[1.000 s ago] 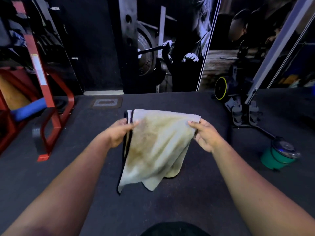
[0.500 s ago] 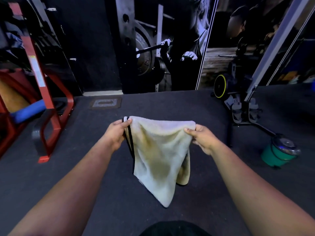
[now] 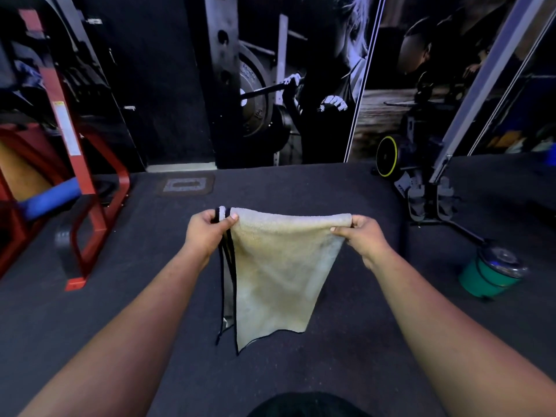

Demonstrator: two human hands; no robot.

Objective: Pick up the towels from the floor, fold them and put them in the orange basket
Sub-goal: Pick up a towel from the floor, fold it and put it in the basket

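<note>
A pale cream towel (image 3: pixel 276 266) with black edging hangs folded in front of me, above the dark floor. My left hand (image 3: pixel 207 233) pinches its top left corner, where the black-edged layers meet. My right hand (image 3: pixel 361 236) pinches the top right corner at the fold. The top edge is stretched nearly straight between both hands, and the lower end hangs free to a ragged point. No orange basket is in view.
A red metal rack (image 3: pixel 87 188) with a blue roll (image 3: pixel 51 200) stands at the left. A green weight (image 3: pixel 487 275) lies on the floor at the right, behind it a grey machine base (image 3: pixel 427 200). Dark rubber floor (image 3: pixel 346 356) spreads below the towel.
The hands have drawn apart and pulled the towel's top edge taut. The towel, crumpled and swinging before, now hangs flatter and longer.
</note>
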